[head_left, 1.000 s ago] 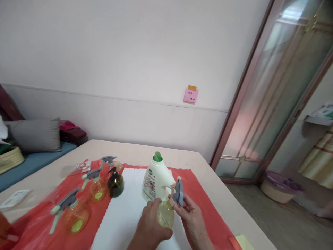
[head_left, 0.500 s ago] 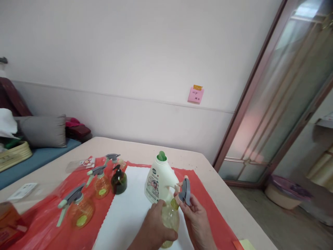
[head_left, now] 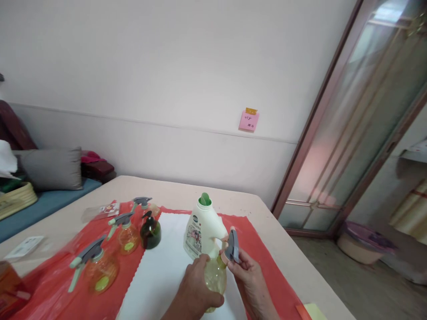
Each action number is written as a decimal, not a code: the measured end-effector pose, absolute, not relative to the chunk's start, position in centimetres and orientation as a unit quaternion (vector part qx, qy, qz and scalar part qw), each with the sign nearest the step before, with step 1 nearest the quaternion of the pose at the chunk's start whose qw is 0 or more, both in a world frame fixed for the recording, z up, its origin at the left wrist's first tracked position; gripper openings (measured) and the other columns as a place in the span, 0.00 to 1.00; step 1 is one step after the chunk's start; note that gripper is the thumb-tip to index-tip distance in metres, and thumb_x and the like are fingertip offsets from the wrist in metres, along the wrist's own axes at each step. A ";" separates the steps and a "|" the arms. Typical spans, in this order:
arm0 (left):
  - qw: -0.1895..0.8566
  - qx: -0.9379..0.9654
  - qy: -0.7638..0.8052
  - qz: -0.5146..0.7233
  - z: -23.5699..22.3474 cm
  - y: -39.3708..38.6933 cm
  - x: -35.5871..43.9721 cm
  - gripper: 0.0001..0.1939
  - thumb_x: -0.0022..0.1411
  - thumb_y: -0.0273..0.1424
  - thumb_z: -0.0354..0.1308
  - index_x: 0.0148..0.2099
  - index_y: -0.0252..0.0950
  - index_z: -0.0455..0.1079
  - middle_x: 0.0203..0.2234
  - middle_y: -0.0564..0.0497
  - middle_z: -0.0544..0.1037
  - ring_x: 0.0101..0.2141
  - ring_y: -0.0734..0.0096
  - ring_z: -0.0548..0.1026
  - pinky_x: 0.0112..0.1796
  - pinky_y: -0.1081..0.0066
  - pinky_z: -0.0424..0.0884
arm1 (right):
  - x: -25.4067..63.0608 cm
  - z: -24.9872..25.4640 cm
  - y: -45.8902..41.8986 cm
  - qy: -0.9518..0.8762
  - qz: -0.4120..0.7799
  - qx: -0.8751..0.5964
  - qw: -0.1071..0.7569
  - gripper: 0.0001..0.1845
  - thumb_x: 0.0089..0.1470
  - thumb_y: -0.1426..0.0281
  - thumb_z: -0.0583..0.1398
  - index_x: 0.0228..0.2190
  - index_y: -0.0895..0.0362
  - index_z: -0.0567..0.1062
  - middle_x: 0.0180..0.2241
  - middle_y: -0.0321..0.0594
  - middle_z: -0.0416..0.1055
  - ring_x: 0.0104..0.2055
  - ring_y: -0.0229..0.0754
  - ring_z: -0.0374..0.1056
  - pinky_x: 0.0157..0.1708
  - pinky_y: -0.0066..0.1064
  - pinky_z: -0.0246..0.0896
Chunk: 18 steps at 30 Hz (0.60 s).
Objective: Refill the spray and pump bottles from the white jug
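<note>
My left hand is wrapped around a clear yellowish spray bottle, which tilts a little over the white cloth. At the bottle's neck, my right hand grips the grey spray head by its collar. The spray head sits at the mouth of the bottle; whether it is threaded on cannot be made out. Just behind both hands stands a white detergent jug with its green-rimmed mouth uncapped and a handle on the right side.
Left of the white cloth stand a dark green pump bottle and orange spray bottles on a red plastic sheet. Clear packaging lies at the table's left. A pink note hangs on the wall.
The view has shifted slightly, moving everything a little left in the picture. Both hands keep their hold, and the spray head appears slightly turned and closer to the bottle's neck.
</note>
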<state>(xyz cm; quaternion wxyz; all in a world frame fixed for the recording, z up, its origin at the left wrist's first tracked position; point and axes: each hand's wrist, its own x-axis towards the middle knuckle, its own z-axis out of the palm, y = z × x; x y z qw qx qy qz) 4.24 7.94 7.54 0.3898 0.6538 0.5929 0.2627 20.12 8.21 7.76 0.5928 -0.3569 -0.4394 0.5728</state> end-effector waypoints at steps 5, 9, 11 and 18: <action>0.397 0.647 0.592 0.270 7.7 7.7 4.3 0.32 0.34 0.28 0.64 0.46 0.39 0.63 0.39 0.50 0.72 0.41 0.58 0.68 0.39 0.65 0.63 | 20.1 7.9 8.3 -0.446 0.571 -0.359 0.588 0.24 0.39 0.62 0.72 0.41 0.54 0.80 0.45 0.43 0.77 0.49 0.51 0.67 0.53 0.41 0.56; 0.397 0.649 0.587 0.276 7.5 7.6 4.2 0.33 0.34 0.28 0.64 0.47 0.39 0.63 0.40 0.50 0.72 0.42 0.59 0.68 0.40 0.66 0.63 | 20.0 7.7 8.3 -0.446 0.568 -0.366 0.587 0.24 0.37 0.62 0.73 0.39 0.53 0.80 0.45 0.42 0.76 0.47 0.50 0.68 0.51 0.40 0.58; 0.394 0.646 0.595 0.272 7.4 7.5 4.1 0.34 0.35 0.28 0.64 0.48 0.39 0.63 0.40 0.50 0.71 0.42 0.58 0.68 0.40 0.66 0.63 | 19.9 7.5 8.3 -0.445 0.568 -0.367 0.588 0.25 0.36 0.60 0.73 0.39 0.53 0.80 0.43 0.42 0.77 0.48 0.51 0.68 0.51 0.40 0.57; 0.401 0.656 0.589 0.250 7.5 7.7 4.0 0.32 0.34 0.28 0.65 0.46 0.41 0.63 0.39 0.52 0.73 0.42 0.59 0.69 0.39 0.67 0.63 | 20.3 8.1 8.0 -0.451 0.545 -0.385 0.593 0.22 0.39 0.61 0.72 0.38 0.52 0.81 0.42 0.42 0.78 0.48 0.50 0.69 0.51 0.39 0.59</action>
